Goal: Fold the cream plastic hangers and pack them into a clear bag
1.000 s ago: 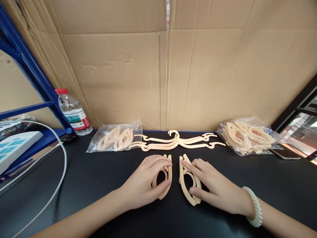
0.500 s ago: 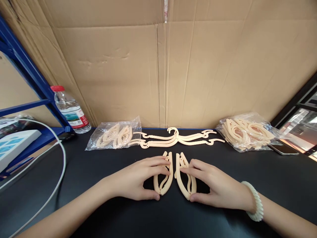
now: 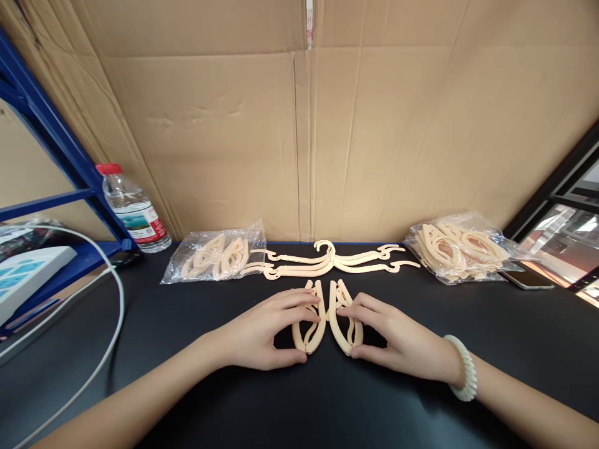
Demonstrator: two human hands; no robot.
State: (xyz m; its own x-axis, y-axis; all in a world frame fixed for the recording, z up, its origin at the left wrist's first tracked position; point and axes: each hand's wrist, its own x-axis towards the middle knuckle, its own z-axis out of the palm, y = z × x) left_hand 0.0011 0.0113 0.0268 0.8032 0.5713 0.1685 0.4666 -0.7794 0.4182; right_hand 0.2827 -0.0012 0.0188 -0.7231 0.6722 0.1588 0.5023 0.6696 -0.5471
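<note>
Two beige plastic folding hangers lie folded on the black table, side by side with a narrow gap. My left hand grips the left folded hanger, thumb at its near tip and fingers across its upper part. Around the right folded hanger my right hand is closed the same way, thumb at the near end. My fingers hide part of each one. Just beyond them, unfolded hangers lie flat with arms spread and a hook at the middle; I cannot tell exactly how many overlap.
Clear plastic bags of folded hangers sit at back left and back right. A phone lies by the right bag. At left are a water bottle, a white cable and a blue rack. Cardboard stands behind.
Both hands have slid the folded hangers slightly away from me, towards the unfolded ones. The right hand and its hanger have also shifted a little left.
</note>
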